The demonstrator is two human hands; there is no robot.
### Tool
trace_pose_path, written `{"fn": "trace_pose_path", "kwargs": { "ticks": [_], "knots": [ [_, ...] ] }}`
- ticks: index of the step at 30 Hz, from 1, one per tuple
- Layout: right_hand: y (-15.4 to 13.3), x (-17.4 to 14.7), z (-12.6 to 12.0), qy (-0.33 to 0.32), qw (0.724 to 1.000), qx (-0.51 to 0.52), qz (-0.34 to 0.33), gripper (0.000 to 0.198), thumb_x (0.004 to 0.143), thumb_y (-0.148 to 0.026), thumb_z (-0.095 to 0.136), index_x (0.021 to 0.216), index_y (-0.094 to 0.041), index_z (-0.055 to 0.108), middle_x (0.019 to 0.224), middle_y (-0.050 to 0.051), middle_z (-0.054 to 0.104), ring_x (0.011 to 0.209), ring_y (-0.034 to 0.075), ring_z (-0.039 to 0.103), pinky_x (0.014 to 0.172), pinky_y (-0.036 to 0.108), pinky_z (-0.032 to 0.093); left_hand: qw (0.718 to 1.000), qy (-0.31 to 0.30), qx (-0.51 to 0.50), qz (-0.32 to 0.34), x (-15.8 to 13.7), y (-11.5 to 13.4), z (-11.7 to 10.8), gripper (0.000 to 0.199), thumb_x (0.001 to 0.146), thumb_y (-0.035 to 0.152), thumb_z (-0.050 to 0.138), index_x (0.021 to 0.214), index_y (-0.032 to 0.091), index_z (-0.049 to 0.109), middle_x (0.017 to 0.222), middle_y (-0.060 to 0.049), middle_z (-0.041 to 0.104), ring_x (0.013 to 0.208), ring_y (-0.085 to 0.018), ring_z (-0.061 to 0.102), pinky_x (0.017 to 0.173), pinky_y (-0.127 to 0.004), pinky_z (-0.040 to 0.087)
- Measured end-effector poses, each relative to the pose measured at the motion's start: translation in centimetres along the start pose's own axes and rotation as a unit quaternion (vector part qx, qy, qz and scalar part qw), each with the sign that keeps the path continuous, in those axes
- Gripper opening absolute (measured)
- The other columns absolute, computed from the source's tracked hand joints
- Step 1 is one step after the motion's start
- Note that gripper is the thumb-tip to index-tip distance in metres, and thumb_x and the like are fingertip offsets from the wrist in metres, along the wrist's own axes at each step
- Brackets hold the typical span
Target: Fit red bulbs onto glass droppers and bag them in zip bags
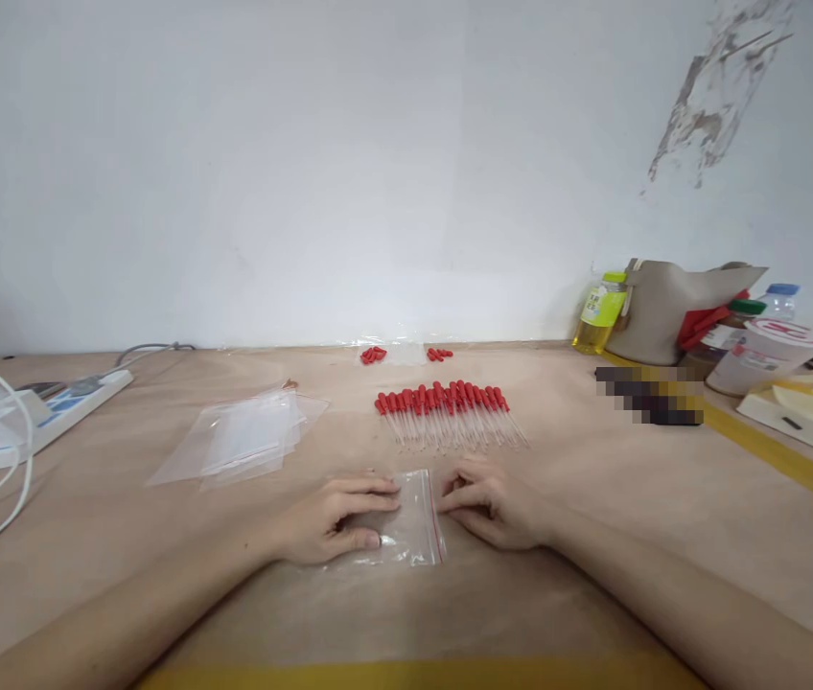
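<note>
A clear zip-lock bag point(413, 522) with a red line along its right end lies flat on the table in front of me. My left hand point(335, 522) rests on the bag's left part, fingers stretched out and apart. At the zip end, my right hand point(489, 503) has its fingers curled together, the tips at the bag's edge. Just beyond the hands, several thin clear droppers with red rubber bulbs point(450, 398) lie side by side, bulbs pointing away. Further left is a loose stack of clear zip-lock bags point(252, 436).
Two small piles of red bulbs point(373, 356) lie by the wall with clear plastic between them. A power strip point(82, 407) with white cables is on the left. At right are a yellow drink bottle point(599, 314), a grey bag point(665, 311), a plastic cup point(758, 359) and a tissue pack point(801, 412).
</note>
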State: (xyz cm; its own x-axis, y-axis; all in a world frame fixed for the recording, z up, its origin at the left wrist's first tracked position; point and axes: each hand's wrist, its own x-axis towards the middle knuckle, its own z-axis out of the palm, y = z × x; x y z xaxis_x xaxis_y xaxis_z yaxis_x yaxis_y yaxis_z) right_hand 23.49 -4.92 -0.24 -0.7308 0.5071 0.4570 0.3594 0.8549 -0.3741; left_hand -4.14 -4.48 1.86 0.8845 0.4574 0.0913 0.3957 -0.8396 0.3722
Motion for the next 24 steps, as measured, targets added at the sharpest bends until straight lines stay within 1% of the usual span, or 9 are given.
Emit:
{"fn": "trace_pose_path", "kwargs": {
  "ticks": [5, 9, 11, 13, 16, 18, 19, 21, 24],
  "knots": [
    [-1.4, 0.2, -0.1, -0.067, 0.997, -0.01, -0.04, 0.03, 0.079, -0.015, 0.045, 0.106, -0.018, 0.059, 0.103, 0.009, 0.058, 0.096, 0.017, 0.049, 0.083, 0.033, 0.038, 1.0, 0.027, -0.015, 0.0, -0.3, -0.3, 0.3, 0.043, 0.085, 0.034, 0.048, 0.127, 0.025, 0.042, 0.131, -0.006, 0.044, 0.119, -0.02, 0.041, 0.102, -0.039, 0.029],
    [-2.1, 0.3, -0.2, -0.124, 0.991, 0.022, -0.053, 0.044, 0.078, -0.032, 0.051, 0.118, -0.014, 0.049, 0.114, 0.012, 0.054, 0.105, 0.019, 0.047, 0.092, 0.035, 0.034, 0.999, 0.04, -0.026, 0.0, -0.2, -0.4, 0.7, 0.046, 0.084, 0.033, 0.05, 0.128, 0.025, 0.04, 0.13, -0.006, 0.046, 0.119, -0.02, 0.042, 0.103, -0.039, 0.027],
    [-1.9, 0.4, -0.4, -0.141, 0.989, 0.017, -0.051, 0.051, 0.076, -0.039, 0.054, 0.12, -0.016, 0.048, 0.121, 0.013, 0.05, 0.11, 0.021, 0.045, 0.095, 0.038, 0.03, 0.998, 0.049, -0.027, -0.004, -0.3, -0.5, 0.9, 0.046, 0.084, 0.033, 0.051, 0.128, 0.025, 0.04, 0.129, -0.006, 0.046, 0.118, -0.02, 0.042, 0.103, -0.04, 0.027],
    [-1.5, 0.4, -0.7, -0.143, 0.989, -0.001, -0.041, 0.051, 0.073, -0.043, 0.057, 0.118, -0.02, 0.051, 0.131, 0.012, 0.04, 0.115, 0.024, 0.041, 0.096, 0.041, 0.028, 0.998, 0.059, -0.027, -0.006, -0.3, -0.7, 1.0, 0.045, 0.083, 0.032, 0.051, 0.127, 0.025, 0.041, 0.129, -0.006, 0.046, 0.117, -0.02, 0.043, 0.102, -0.04, 0.029],
    [-0.7, 0.1, -0.9, -0.118, 0.993, -0.025, -0.014, 0.045, 0.071, -0.045, 0.059, 0.11, -0.024, 0.058, 0.142, 0.01, 0.022, 0.12, 0.027, 0.035, 0.096, 0.043, 0.028, 0.996, 0.088, -0.023, -0.007, -0.4, -0.8, 0.9, 0.042, 0.083, 0.032, 0.052, 0.124, 0.025, 0.046, 0.126, -0.007, 0.049, 0.115, -0.021, 0.045, 0.101, -0.04, 0.031],
    [-0.3, -0.2, -0.9, -0.102, 0.995, -0.017, 0.003, 0.043, 0.07, -0.045, 0.06, 0.107, -0.023, 0.06, 0.142, 0.01, 0.021, 0.118, 0.026, 0.038, 0.095, 0.043, 0.03, 0.993, 0.113, -0.014, -0.014, -0.4, -0.9, 0.9, 0.035, 0.083, 0.031, 0.052, 0.117, 0.024, 0.054, 0.119, -0.007, 0.054, 0.111, -0.021, 0.048, 0.097, -0.039, 0.035],
    [0.0, -0.3, -0.9, -0.09, 0.996, -0.006, 0.012, 0.041, 0.07, -0.044, 0.061, 0.106, -0.023, 0.061, 0.14, 0.011, 0.024, 0.115, 0.025, 0.042, 0.093, 0.042, 0.032, 0.992, 0.122, -0.01, -0.02, -0.4, -1.0, 0.9, 0.031, 0.083, 0.03, 0.052, 0.113, 0.023, 0.057, 0.116, -0.007, 0.056, 0.108, -0.02, 0.05, 0.095, -0.037, 0.038],
    [0.5, -0.3, -0.8, -0.045, 0.998, 0.013, 0.039, 0.034, 0.073, -0.04, 0.06, 0.101, -0.021, 0.063, 0.132, 0.011, 0.037, 0.106, 0.021, 0.049, 0.089, 0.037, 0.038, 0.991, 0.13, -0.006, -0.03, -0.2, -1.0, 1.0, 0.027, 0.083, 0.03, 0.051, 0.107, 0.022, 0.061, 0.111, -0.007, 0.059, 0.102, -0.019, 0.054, 0.09, -0.034, 0.042],
    [2.1, 0.6, -1.3, 0.08, 0.989, -0.013, 0.123, 0.018, 0.077, -0.03, 0.054, 0.085, -0.019, 0.066, 0.098, 0.008, 0.06, 0.086, 0.016, 0.056, 0.077, 0.031, 0.043, 0.99, 0.133, -0.01, -0.037, 0.3, -1.0, 1.3, 0.028, 0.083, 0.03, 0.052, 0.108, 0.022, 0.06, 0.109, -0.006, 0.06, 0.1, -0.018, 0.055, 0.089, -0.032, 0.043]
  ]
}}
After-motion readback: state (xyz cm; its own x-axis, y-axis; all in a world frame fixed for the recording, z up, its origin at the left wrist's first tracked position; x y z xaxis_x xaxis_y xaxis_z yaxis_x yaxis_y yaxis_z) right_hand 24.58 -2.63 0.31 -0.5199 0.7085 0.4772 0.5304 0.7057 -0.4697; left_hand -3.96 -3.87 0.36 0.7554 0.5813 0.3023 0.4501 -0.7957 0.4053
